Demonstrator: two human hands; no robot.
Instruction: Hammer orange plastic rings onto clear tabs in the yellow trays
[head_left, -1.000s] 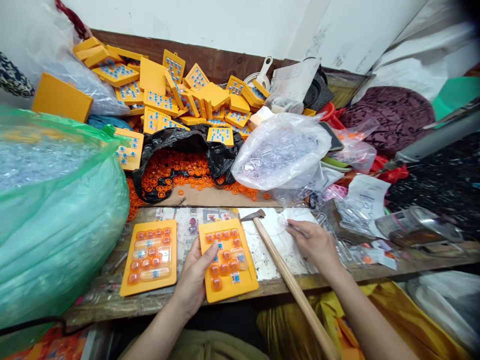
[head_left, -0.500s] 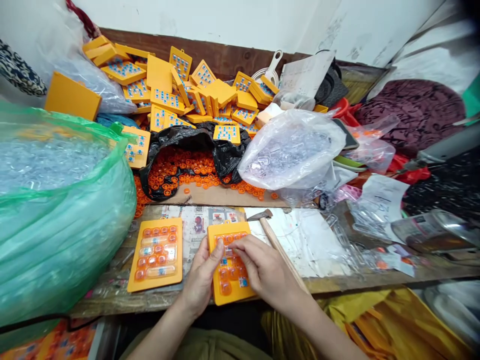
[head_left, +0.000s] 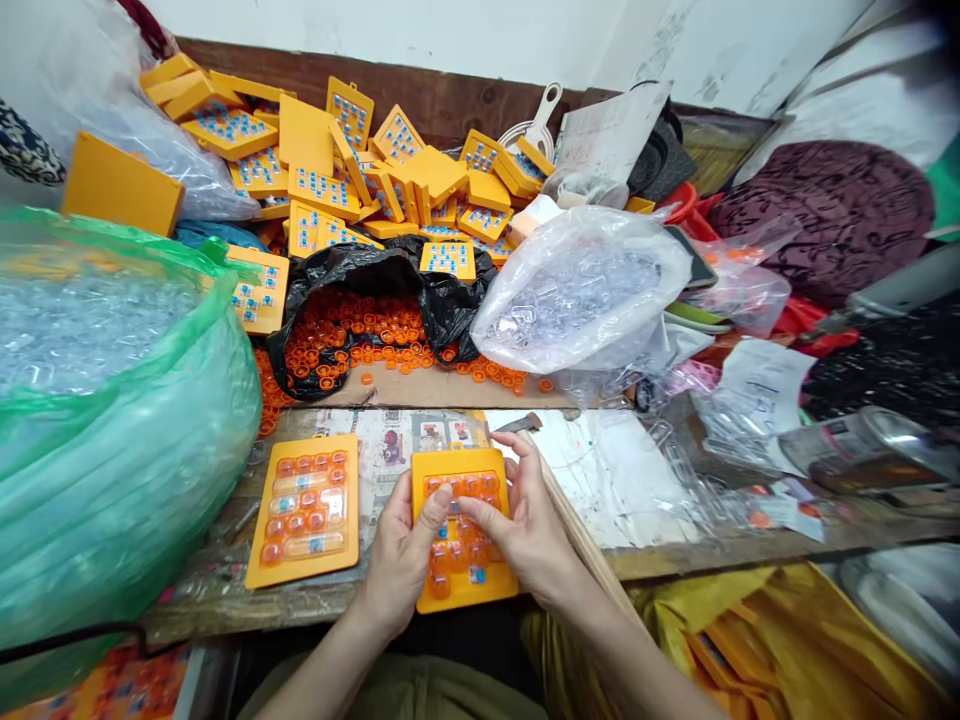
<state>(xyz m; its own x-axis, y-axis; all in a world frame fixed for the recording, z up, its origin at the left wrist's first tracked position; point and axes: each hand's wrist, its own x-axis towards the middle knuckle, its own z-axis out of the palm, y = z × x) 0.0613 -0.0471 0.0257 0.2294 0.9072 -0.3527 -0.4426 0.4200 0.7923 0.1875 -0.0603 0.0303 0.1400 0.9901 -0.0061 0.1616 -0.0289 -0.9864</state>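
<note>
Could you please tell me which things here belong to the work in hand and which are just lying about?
In use: orange board under left hand and right hand; second board beside it; orange caps in black bag; clear bag of clear pieces.
Lying about: hammer; papers; patterned cloth; white scoop.

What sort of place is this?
Probably a small piecework assembly bench: a heap of orange panels, a black bag of orange caps, sacks of clear parts. The left hand and right hand grip one panel.
</note>
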